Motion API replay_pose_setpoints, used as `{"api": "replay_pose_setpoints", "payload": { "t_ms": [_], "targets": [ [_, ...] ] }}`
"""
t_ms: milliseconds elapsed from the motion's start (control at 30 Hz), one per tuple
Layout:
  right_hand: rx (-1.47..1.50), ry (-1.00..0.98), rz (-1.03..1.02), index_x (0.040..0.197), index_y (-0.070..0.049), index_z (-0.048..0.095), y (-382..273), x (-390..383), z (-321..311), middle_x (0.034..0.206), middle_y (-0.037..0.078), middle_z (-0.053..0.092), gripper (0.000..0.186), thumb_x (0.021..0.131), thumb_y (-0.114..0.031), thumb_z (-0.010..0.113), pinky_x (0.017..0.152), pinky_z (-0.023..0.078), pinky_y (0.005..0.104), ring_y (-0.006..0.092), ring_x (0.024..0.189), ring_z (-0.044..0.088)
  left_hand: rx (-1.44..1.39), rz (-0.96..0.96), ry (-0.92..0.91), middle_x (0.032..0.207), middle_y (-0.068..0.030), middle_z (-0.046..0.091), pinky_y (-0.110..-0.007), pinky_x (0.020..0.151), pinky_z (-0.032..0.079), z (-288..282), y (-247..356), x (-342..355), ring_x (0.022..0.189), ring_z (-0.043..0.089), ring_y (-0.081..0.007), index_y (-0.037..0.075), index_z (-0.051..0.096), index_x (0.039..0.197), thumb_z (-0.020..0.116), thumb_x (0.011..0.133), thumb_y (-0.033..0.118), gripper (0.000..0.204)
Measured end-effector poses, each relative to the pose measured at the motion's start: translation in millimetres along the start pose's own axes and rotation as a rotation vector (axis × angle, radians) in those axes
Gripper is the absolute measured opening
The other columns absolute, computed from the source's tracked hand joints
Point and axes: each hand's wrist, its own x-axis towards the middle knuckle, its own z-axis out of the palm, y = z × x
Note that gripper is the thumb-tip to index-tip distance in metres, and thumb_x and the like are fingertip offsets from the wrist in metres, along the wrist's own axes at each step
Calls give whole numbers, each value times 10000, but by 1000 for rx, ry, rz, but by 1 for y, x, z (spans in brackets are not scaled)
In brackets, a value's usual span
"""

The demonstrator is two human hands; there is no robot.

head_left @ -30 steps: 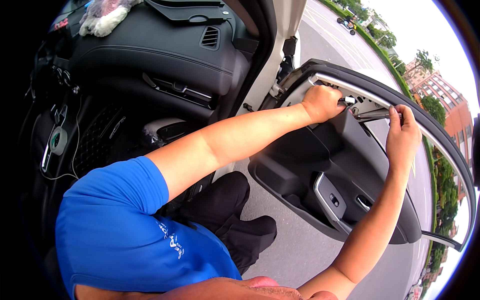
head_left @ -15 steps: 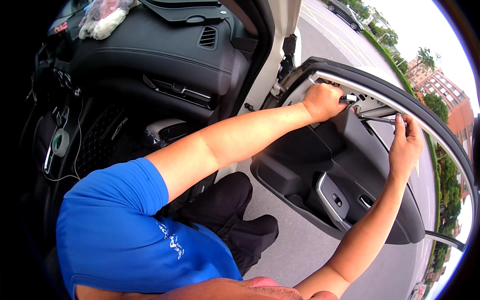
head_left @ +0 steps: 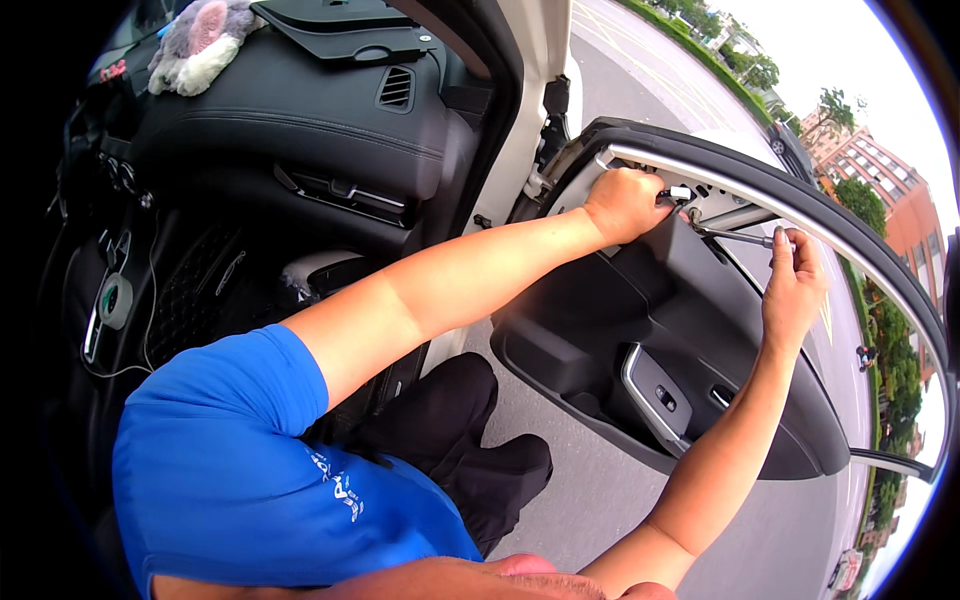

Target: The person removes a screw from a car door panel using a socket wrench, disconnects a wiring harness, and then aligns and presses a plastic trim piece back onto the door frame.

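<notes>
Slim metal hand tool, in the head view, lies along the upper part of the open car door, its far end at the door's exposed metal. My right hand pinches its near end between thumb and fingers. My left hand is closed at the door's upper front corner, just beside a white connector; I cannot tell what it grips. The dashboard is left of the door.

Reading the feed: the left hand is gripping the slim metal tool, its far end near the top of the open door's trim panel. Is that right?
Not quite: the head view shows the right hand gripping the slim metal tool. Its far end is near the top of the open door's trim panel.
</notes>
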Motion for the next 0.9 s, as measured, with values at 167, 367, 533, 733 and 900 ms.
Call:
{"api": "replay_pose_setpoints", "payload": {
  "t_ms": [167,367,533,733,900],
  "targets": [
    [-6,5,-23,892,-6,643,4,4,0,656,-39,501,168,926,-171,649,572,336,223,52,622,415,-23,23,12,680,-179,640,-429,630,527,2,-4,4,677,650,-362,27,639,682,760,746,286,293],
    [38,3,22,900,-4,645,10,4,-1,676,-42,514,171,934,-172,638,579,344,221,49,634,426,-35,28,15,665,-181,632,-433,618,525,1,-2,5,658,643,-367,21,629,673,768,739,328,344],
    [92,-15,61,908,-9,650,10,2,-1,678,-39,512,165,935,-171,637,589,354,217,48,638,434,-12,23,32,665,-176,625,-439,631,518,1,0,1,679,642,-363,32,629,675,758,736,262,270],
    [77,19,3,903,-18,643,12,1,2,644,-43,470,163,932,-178,641,566,325,215,43,612,404,-26,20,20,668,-174,627,-440,631,522,-1,-2,3,679,643,-364,36,633,681,745,727,204,207],
    [96,33,15,898,-25,631,15,-5,4,647,-50,456,163,938,-183,633,556,305,208,40,611,390,-60,22,24,661,-176,623,-435,612,521,-2,1,-2,658,640,-364,33,619,655,750,724,213,233]
  ]
}}
